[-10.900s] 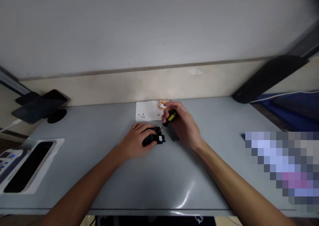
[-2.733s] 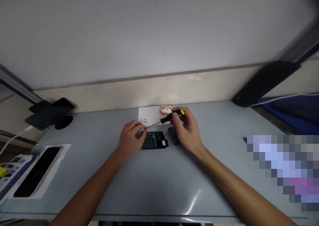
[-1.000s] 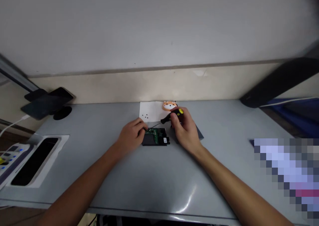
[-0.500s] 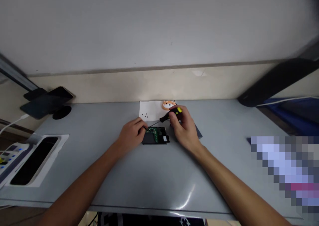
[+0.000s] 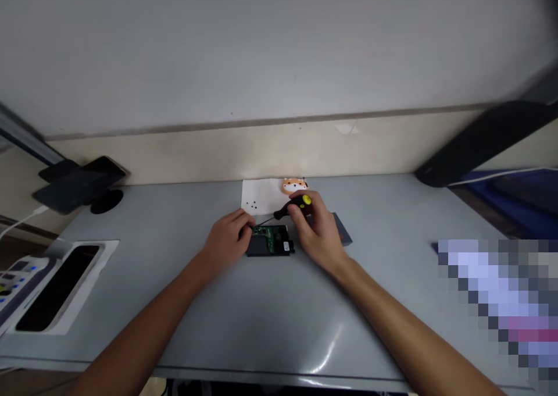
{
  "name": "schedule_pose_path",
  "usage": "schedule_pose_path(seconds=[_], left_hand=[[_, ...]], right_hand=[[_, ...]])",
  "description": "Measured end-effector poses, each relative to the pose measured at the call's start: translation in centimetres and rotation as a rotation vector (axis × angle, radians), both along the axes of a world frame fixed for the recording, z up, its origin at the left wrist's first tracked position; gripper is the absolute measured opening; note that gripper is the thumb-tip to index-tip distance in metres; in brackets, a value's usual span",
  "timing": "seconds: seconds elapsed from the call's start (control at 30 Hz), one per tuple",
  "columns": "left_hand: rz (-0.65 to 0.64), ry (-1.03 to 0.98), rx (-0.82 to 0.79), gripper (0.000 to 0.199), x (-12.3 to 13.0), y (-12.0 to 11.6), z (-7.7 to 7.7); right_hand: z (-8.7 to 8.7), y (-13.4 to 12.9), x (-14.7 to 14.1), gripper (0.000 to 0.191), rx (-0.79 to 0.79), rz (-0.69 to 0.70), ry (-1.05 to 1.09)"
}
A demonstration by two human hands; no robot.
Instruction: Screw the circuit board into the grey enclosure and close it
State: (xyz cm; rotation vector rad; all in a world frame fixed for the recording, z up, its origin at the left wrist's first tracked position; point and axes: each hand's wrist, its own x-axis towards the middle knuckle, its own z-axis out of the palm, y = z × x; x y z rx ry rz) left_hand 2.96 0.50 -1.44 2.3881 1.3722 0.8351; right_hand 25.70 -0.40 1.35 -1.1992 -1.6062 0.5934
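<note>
A small black device with an exposed green circuit board [image 5: 270, 242] lies flat on the grey table. My left hand [image 5: 229, 236] grips its left end, fingers closed around the edge. In my right hand [image 5: 320, 233] is a screwdriver [image 5: 285, 210] with a black and yellow handle, held tilted. Its thin shaft slopes down to the left, and the tip is at the board's upper left, close to my left fingertips. Whether the tip sits on a screw is too small to tell. Several tiny dark screws [image 5: 251, 204] lie on a white paper [image 5: 264, 191] behind the device.
An orange animal-faced item [image 5: 294, 185] rests on the paper's right side. A dark flat piece [image 5: 342, 228] lies partly behind my right hand. At left are a phone [image 5: 58, 288] on white paper, a power strip [image 5: 21, 282] and a phone stand [image 5: 107, 201]. A wall closes off the back.
My right hand and the screwdriver have shifted slightly down and left, the handle turned a little. The left hand still holds the device. The whole view has moved slightly.
</note>
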Motion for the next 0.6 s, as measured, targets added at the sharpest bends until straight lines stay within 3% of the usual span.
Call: schedule_pose_path(seconds=[0.6], left_hand=[[-0.022,0.01,0.004,0.025,-0.14,0.1,-0.27]], right_hand=[[0.06,-0.45,0.38,0.026,0.015,0.02,-0.107]])
